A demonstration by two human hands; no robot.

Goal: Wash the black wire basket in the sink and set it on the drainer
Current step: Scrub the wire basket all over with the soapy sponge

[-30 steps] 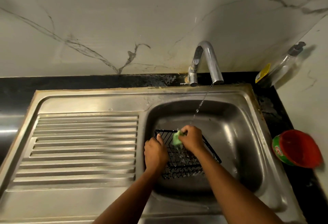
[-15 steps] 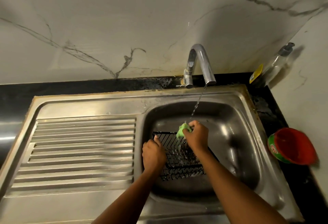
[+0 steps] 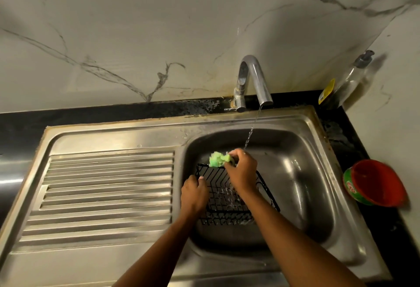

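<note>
Black wire basket (image 3: 227,209) is sitting inside the sink (image 3: 306,173), low in the basin, left of centre, its far edge tilting up a bit. White suds are clinging to the wires of its floor.

My left hand (image 3: 193,196) is gripping the basket's 9 o'clock rim, fingers curled over the wire, thumb lying near the far-left corner. My right hand (image 3: 242,171) is reaching across the basket and pinching a green sponge (image 3: 218,159) in curled fingers. The sponge is pressing on the basket's 12 o'clock rim, near the far-left corner.

A thin stream of water (image 3: 251,131) is falling from the tap (image 3: 252,77), which is standing at 12 o'clock of the basin, and landing just beside my right knuckles.

The ribbed drainer (image 3: 106,186) is lying at 9 o'clock of the basin, part of the same steel unit. The black tabletop (image 3: 113,111) is running along behind it, under a marble wall (image 3: 136,37).

At 3 o'clock, a red tub (image 3: 375,184) with a green label is lying on its side on the tabletop. At about 1 o'clock, a clear pump bottle (image 3: 347,80) with a yellow label is leaning in the corner.
</note>
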